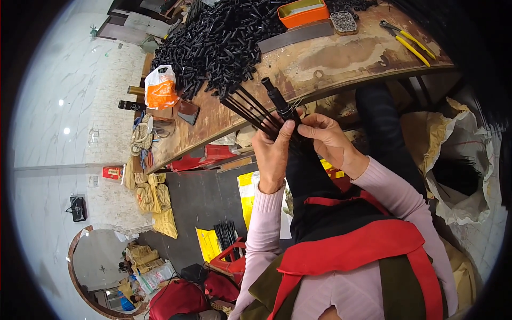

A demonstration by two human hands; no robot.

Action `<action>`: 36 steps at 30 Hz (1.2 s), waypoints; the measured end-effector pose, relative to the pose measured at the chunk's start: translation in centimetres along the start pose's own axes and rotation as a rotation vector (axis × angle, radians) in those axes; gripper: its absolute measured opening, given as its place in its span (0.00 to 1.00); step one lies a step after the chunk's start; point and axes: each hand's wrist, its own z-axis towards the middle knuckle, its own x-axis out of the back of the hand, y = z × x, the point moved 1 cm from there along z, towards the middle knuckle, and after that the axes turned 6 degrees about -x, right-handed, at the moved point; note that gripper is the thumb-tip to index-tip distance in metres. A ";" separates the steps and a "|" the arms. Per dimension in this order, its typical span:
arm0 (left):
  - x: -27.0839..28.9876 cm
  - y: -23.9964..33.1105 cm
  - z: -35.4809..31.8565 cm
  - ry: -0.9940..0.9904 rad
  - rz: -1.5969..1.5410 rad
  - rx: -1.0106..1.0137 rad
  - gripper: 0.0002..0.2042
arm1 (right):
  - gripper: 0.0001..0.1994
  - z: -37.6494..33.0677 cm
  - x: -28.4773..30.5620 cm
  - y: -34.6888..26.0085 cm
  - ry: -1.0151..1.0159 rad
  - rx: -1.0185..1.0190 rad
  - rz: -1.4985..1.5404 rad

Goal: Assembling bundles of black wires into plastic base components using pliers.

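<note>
My left hand (272,154) is closed around several thin black rods (249,112), which fan out past the fingers toward the workbench. Beside the rods stands a stepped black tube (276,97) with a ringed collar, its lower part hidden by my fingers. My right hand (333,140) is closed at the collar, thumb and fingertips pinched together; what they pinch is too small to make out. A fine pale strand of wire or thread shows just above those fingertips. Both hands are held above my lap, in front of the bench edge.
A worn wooden workbench (341,61) carries a large heap of black tubular parts (213,42), an orange tray (303,13), a small tub of metal bits (344,22) and yellow-handled pliers (410,44). An orange-and-white bag (161,90) sits at its left. An open sack (461,160) stands at right.
</note>
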 end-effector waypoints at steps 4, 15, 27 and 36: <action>-1.1 0.7 -0.2 0.038 0.279 -0.059 0.09 | 0.06 -0.2 -1.0 0.6 0.092 0.131 -0.069; -0.9 1.1 0.9 0.107 0.026 0.023 0.10 | 0.06 -0.8 -2.2 0.5 -0.036 0.239 -0.071; 0.4 -0.8 0.7 0.102 0.015 0.055 0.09 | 0.04 -0.1 -0.1 0.6 0.002 0.125 -0.253; 0.3 -1.1 0.3 0.090 0.002 0.015 0.09 | 0.07 -0.1 0.4 0.6 0.001 0.103 -0.218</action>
